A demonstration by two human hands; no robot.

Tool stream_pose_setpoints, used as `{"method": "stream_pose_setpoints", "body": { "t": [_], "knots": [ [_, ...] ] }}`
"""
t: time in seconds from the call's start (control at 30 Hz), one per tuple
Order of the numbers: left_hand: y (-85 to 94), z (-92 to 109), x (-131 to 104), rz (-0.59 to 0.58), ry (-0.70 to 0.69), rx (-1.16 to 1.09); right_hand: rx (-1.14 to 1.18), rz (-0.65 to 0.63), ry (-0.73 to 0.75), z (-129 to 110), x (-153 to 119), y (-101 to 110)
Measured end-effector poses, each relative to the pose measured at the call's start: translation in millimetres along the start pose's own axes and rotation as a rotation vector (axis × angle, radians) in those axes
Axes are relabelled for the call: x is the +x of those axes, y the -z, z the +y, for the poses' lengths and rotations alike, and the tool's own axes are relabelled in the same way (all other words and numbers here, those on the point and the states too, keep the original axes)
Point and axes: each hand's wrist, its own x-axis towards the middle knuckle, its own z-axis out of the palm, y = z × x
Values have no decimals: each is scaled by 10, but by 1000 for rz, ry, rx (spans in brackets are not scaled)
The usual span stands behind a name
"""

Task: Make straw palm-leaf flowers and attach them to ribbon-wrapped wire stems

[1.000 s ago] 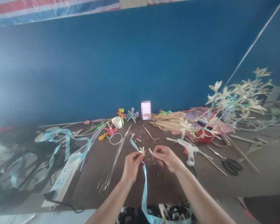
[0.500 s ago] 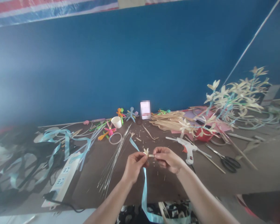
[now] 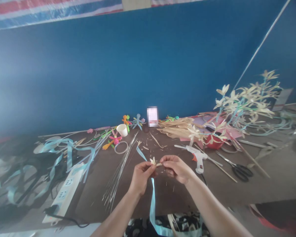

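Observation:
My left hand (image 3: 143, 173) pinches the base of a small cream flower (image 3: 153, 161), its pointed petals showing above the thumb and fingertips. Facing it, my right hand (image 3: 174, 167) grips the end of a short pale strip (image 3: 159, 164) between thumb and forefinger; the strip runs across to the flower's base. A light blue ribbon (image 3: 152, 200) hangs below my left hand down to the lap, and whether the fingers hold it is hidden. Another piece of blue ribbon (image 3: 141, 153) lies just beyond on the dark table (image 3: 172, 204).
Thin metal wires (image 3: 122, 168) lie left of my hands, near a white cup (image 3: 122, 130) and a power strip (image 3: 65, 191). On the right are a glue gun (image 3: 199, 159), black-handled scissors (image 3: 240, 171), dried husks (image 3: 175, 127) and finished cream flowers (image 3: 251, 95).
The pale strip, straight before, now bows slightly upward between my fingers. Both hands keep their grips in nearly the same place; the view has shifted a little.

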Motion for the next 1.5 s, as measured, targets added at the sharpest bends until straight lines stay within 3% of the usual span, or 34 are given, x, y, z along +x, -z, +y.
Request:
{"method": "stream_pose_setpoints", "body": {
  "t": [0.43,0.67,0.87,1.0,1.1,1.27,1.33,1.4,1.5],
  "knots": [
    [-14,18,-23,-6,-42,81,-295,169,167,-80,-30,-112],
    [-48,53,-41,-20,-81,110,-180,201,265,-39,-32,-242],
    [-65,35,-31,15,-111,107,-16,190,265,28,-20,-273],
    [-93,34,-22,21,-104,113,-45,170,252,90,9,-258],
    [-85,50,-10,44,-88,88,-260,292,297,88,21,-164],
    [66,103,33,109,-67,42,-1212,523,420,-20,-39,149],
    [155,106,51,139,-69,24,-1463,582,407,-60,-90,258],
    [229,94,60,162,-65,20,-1579,572,407,-76,-149,319],
    [273,73,53,166,-51,39,-1663,373,455,-34,-232,323]
  ]
}}
